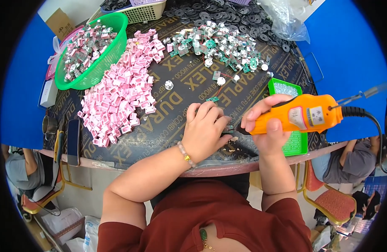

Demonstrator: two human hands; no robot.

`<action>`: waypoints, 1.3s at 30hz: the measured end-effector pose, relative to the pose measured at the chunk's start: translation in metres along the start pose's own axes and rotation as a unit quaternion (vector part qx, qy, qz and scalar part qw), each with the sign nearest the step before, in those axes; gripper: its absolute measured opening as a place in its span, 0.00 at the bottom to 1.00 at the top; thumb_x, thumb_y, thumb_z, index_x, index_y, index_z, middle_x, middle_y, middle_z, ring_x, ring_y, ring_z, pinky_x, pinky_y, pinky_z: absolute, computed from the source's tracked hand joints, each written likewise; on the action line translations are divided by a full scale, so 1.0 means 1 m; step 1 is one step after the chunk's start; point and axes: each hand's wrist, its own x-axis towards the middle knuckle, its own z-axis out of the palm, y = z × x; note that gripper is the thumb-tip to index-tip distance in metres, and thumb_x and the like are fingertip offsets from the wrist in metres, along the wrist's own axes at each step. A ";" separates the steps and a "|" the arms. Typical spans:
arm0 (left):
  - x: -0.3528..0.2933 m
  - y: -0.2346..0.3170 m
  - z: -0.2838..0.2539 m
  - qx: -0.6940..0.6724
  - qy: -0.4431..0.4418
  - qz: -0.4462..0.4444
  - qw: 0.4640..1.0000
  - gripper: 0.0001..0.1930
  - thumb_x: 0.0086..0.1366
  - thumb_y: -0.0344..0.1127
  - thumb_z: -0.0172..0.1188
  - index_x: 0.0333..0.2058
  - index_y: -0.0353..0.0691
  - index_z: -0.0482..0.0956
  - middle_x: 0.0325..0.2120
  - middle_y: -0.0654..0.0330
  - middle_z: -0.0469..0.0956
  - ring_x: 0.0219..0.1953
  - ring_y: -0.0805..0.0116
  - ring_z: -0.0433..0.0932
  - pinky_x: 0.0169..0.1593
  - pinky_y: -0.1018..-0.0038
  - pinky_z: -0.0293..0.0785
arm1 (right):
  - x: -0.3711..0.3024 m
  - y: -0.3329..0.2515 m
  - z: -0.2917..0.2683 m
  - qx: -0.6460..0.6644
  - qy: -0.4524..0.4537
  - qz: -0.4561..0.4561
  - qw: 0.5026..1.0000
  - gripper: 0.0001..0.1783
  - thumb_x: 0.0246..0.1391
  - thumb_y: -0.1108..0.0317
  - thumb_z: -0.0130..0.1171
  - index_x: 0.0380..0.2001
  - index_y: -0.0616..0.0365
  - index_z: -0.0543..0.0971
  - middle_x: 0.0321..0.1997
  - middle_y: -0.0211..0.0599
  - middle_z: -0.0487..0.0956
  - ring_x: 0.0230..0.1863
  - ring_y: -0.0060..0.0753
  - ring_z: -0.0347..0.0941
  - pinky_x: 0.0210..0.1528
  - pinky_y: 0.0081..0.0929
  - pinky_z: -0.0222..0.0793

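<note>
A person sits at a round dark table (176,90), seen from above, both forearms coming up from the lower edge. The right hand (269,126) is closed in a full fist around an orange driver (305,117), a corded power tool held nearly level with its dark tip pointing left toward the other hand. The left hand (206,130) lies palm down, fingers curled and pinched shut on a small part (228,129) held against the tabletop just at the tool's tip (the part is mostly hidden, so its exact kind cannot be told). To do this well, it seems best to keep the part pressed flat and motionless, line the tip squarely on it, and keep fingertips out of its path – a slip would likely skid onto the fingers. The left wrist, wearing a bead bracelet (186,156), rests at the table edge; the right wrist is raised and bent inward, elbow tucked close. Just behind the right hand sits a green tray (277,84) of tiny silvery pieces. Further back lie a heap of green-and-silver parts (218,46), a wide pile of pink pieces (122,88) and a green basket (113,50) with more pink-and-silver ones – all well apart from the hands. A phone (73,140) lies at the left edge
</note>
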 end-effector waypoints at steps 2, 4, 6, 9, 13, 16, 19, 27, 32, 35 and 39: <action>-0.002 -0.002 0.004 0.003 -0.020 -0.010 1.000 0.17 0.37 0.38 0.71 0.30 0.48 0.78 0.35 0.67 0.72 0.48 0.63 0.68 0.52 0.59 0.57 | -0.002 0.003 0.000 0.003 0.000 0.021 1.000 0.24 0.54 0.63 0.63 0.48 0.60 0.65 0.29 0.44 0.76 0.23 0.28 0.71 0.28 0.26 0.72; -0.002 -0.003 0.007 0.008 -0.025 -0.008 1.000 0.17 0.38 0.38 0.70 0.30 0.48 0.78 0.34 0.67 0.72 0.48 0.63 0.68 0.52 0.59 0.58 | -0.004 0.007 -0.003 0.002 -0.003 0.022 1.000 0.23 0.54 0.64 0.62 0.48 0.59 0.65 0.29 0.44 0.76 0.23 0.28 0.71 0.28 0.26 0.72; -0.003 -0.004 0.009 0.014 -0.030 -0.007 0.999 0.16 0.38 0.38 0.70 0.29 0.48 0.79 0.34 0.67 0.72 0.48 0.63 0.68 0.52 0.59 0.58 | -0.005 0.008 -0.004 0.002 -0.005 0.023 1.000 0.23 0.54 0.64 0.62 0.48 0.59 0.65 0.29 0.44 0.76 0.23 0.28 0.71 0.28 0.26 0.72; -0.004 -0.005 0.011 0.016 -0.034 -0.005 0.999 0.14 0.38 0.37 0.69 0.28 0.48 0.79 0.33 0.67 0.71 0.47 0.64 0.68 0.51 0.60 0.58 | -0.006 0.009 -0.002 0.004 -0.004 0.028 1.000 0.23 0.53 0.64 0.62 0.47 0.59 0.65 0.29 0.44 0.76 0.23 0.28 0.71 0.28 0.26 0.72; -0.004 -0.006 0.011 0.017 -0.036 -0.005 0.999 0.13 0.38 0.37 0.69 0.26 0.48 0.79 0.32 0.67 0.71 0.47 0.64 0.68 0.50 0.61 0.58 | -0.007 0.009 -0.001 -0.003 -0.001 0.036 0.999 0.23 0.53 0.63 0.63 0.47 0.60 0.66 0.29 0.44 0.76 0.23 0.28 0.71 0.28 0.26 0.73; -0.002 -0.003 0.011 0.005 -0.021 -0.009 1.000 0.14 0.37 0.36 0.69 0.27 0.48 0.79 0.33 0.68 0.71 0.47 0.64 0.68 0.50 0.61 0.58 | -0.007 0.009 -0.002 -0.007 0.005 0.024 1.000 0.24 0.53 0.62 0.63 0.47 0.60 0.66 0.29 0.44 0.76 0.23 0.28 0.72 0.27 0.26 0.73; -0.001 -0.002 0.008 -0.010 0.001 -0.015 1.000 0.14 0.37 0.35 0.70 0.26 0.49 0.79 0.33 0.68 0.71 0.47 0.64 0.68 0.50 0.61 0.58 | -0.007 0.008 -0.003 0.000 0.016 0.004 1.000 0.25 0.53 0.61 0.64 0.47 0.60 0.66 0.28 0.45 0.76 0.23 0.29 0.72 0.27 0.26 0.73; -0.002 -0.005 0.006 -0.033 0.012 -0.001 0.999 0.11 0.38 0.33 0.70 0.23 0.49 0.78 0.32 0.69 0.71 0.46 0.65 0.68 0.49 0.61 0.58 | -0.008 0.004 -0.001 -0.006 0.026 -0.012 1.000 0.26 0.53 0.58 0.64 0.46 0.60 0.65 0.28 0.44 0.76 0.23 0.30 0.72 0.27 0.28 0.74; -0.003 -0.006 0.006 -0.040 0.011 0.006 0.999 0.11 0.38 0.33 0.70 0.24 0.49 0.79 0.33 0.69 0.72 0.46 0.64 0.68 0.49 0.61 0.58 | -0.008 0.002 0.000 -0.004 0.014 -0.021 1.000 0.26 0.53 0.57 0.63 0.46 0.59 0.64 0.28 0.44 0.75 0.23 0.29 0.72 0.28 0.28 0.74; -0.002 -0.003 0.004 -0.046 -0.006 -0.005 0.999 0.13 0.39 0.35 0.70 0.27 0.49 0.79 0.35 0.69 0.72 0.47 0.64 0.68 0.50 0.60 0.58 | -0.008 0.003 0.000 -0.005 0.016 -0.016 1.000 0.26 0.53 0.58 0.64 0.47 0.60 0.65 0.28 0.44 0.75 0.23 0.29 0.71 0.27 0.28 0.73; -0.003 -0.002 0.008 -0.032 -0.016 -0.021 0.999 0.15 0.39 0.36 0.70 0.29 0.49 0.79 0.36 0.68 0.71 0.49 0.63 0.67 0.51 0.60 0.57 | -0.009 0.009 -0.004 -0.002 0.015 0.000 1.000 0.26 0.53 0.59 0.64 0.47 0.60 0.65 0.28 0.44 0.76 0.23 0.29 0.71 0.27 0.27 0.73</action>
